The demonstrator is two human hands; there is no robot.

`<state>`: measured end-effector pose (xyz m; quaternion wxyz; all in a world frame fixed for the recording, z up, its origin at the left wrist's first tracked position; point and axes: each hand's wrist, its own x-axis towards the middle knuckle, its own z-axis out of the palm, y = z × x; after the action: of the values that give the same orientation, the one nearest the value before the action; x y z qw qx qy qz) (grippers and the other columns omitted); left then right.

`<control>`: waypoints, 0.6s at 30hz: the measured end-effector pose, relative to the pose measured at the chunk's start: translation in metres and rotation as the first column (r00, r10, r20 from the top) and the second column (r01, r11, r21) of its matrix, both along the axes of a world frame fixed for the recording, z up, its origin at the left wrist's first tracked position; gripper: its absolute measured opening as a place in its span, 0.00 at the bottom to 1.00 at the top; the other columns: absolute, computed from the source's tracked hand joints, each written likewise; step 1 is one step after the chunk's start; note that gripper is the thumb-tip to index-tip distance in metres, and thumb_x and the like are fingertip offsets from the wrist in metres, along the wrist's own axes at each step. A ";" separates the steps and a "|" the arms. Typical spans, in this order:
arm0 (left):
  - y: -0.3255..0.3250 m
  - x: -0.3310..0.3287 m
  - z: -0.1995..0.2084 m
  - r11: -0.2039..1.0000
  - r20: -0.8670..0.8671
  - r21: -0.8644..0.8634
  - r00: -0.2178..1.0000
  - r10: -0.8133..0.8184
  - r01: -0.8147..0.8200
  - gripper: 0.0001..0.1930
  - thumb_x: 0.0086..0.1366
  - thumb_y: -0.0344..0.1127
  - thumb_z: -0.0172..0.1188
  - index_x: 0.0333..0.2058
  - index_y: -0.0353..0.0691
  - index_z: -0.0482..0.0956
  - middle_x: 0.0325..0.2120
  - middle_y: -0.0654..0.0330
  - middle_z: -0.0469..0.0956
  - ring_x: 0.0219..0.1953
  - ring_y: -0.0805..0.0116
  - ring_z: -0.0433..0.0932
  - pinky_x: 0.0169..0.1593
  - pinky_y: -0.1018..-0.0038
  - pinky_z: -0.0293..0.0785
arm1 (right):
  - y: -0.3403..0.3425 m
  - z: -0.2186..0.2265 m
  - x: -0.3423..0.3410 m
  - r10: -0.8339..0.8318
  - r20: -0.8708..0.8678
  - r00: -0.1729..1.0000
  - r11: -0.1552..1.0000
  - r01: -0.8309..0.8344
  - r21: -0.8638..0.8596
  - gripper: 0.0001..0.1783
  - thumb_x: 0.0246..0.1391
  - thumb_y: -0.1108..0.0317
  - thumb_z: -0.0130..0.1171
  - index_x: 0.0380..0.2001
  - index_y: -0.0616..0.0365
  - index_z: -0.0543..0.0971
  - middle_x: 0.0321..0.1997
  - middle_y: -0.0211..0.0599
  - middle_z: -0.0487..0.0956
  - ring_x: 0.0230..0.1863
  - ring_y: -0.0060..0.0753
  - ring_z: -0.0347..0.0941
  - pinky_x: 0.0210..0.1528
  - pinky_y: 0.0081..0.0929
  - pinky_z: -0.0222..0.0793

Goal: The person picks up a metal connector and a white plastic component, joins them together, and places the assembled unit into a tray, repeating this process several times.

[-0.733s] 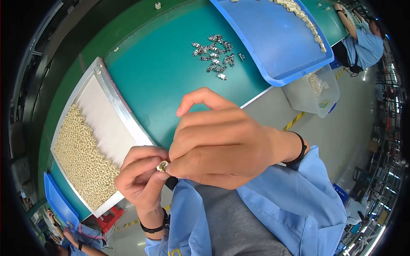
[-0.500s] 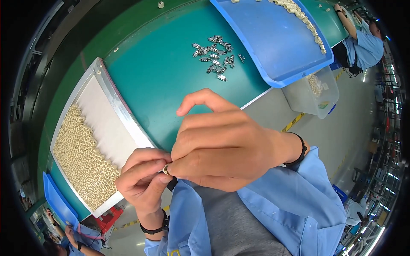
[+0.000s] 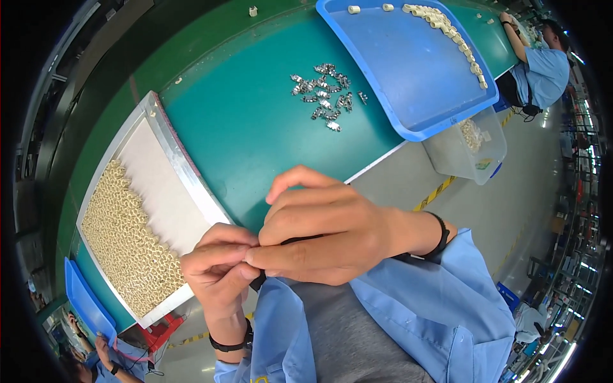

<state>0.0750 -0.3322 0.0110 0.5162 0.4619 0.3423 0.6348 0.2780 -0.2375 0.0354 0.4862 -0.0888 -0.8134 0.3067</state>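
Note:
My left hand (image 3: 220,271) and my right hand (image 3: 335,236) meet in front of my chest, fingertips touching. The thumb and fingers of my left hand are pinched together; a small cream ring-like piece showed between them half a second ago, but the fingers now cover it. My right hand is closed too, its thumb and index finger pressed against the left fingertips; what they grip is hidden. Beyond the hands, a loose group of small shiny metal clips (image 3: 324,102) lies on the green table (image 3: 236,127). Left of my hands, a white-framed tray (image 3: 163,185) holds many small cream pieces (image 3: 124,249).
A blue tray (image 3: 408,83) at the far right carries a row of cream sleeves (image 3: 456,39). Below it stands a clear plastic bin (image 3: 450,153). Another blue tray (image 3: 89,297) is at the left edge. Co-workers sit at the far right (image 3: 543,70) and lower left.
My right hand has shifted slightly down and left, its fingers curling closer. The small cream piece between the fingertips has gone out of sight. The view has tilted slightly.

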 end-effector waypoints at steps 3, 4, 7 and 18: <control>0.003 0.007 -0.002 0.997 0.116 -0.079 0.993 0.023 -0.014 0.15 0.61 0.22 0.74 0.48 0.30 0.87 0.46 0.43 0.83 0.39 0.60 0.84 0.43 0.70 0.82 | -0.003 -0.016 -0.005 -0.064 -0.067 0.996 0.998 0.062 -0.030 0.10 0.53 0.73 0.73 0.40 0.58 0.87 0.35 0.29 0.80 0.30 0.30 0.76 0.47 0.39 0.72; 0.004 0.010 -0.002 0.994 0.108 -0.105 0.994 0.037 -0.025 0.16 0.61 0.21 0.73 0.49 0.30 0.87 0.47 0.43 0.83 0.40 0.60 0.84 0.44 0.70 0.82 | -0.004 -0.021 -0.005 -0.105 -0.070 0.992 0.994 0.102 -0.047 0.11 0.53 0.73 0.73 0.41 0.58 0.88 0.35 0.29 0.80 0.31 0.30 0.76 0.46 0.38 0.72; 0.007 0.014 -0.001 0.989 0.088 -0.143 0.995 0.049 -0.036 0.17 0.62 0.18 0.71 0.50 0.31 0.87 0.50 0.43 0.83 0.42 0.61 0.84 0.46 0.70 0.82 | -0.001 -0.030 -0.003 -0.199 -0.078 0.977 0.979 0.194 -0.067 0.13 0.53 0.73 0.72 0.43 0.58 0.88 0.36 0.29 0.80 0.32 0.30 0.76 0.45 0.37 0.71; 0.093 -0.014 0.017 0.977 -0.635 -0.195 0.771 -0.056 -0.089 0.18 0.61 0.17 0.69 0.51 0.32 0.83 0.47 0.56 0.84 0.44 0.73 0.80 0.46 0.76 0.77 | 0.048 -0.028 0.015 -0.407 0.231 0.884 0.913 0.402 0.071 0.23 0.46 0.74 0.70 0.49 0.56 0.86 0.50 0.38 0.79 0.47 0.45 0.77 0.51 0.42 0.70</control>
<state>0.0613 -0.2395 0.0283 0.4106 0.5884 0.5669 0.4047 0.2929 -0.1896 0.0070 0.4381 -0.2878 -0.8330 0.1770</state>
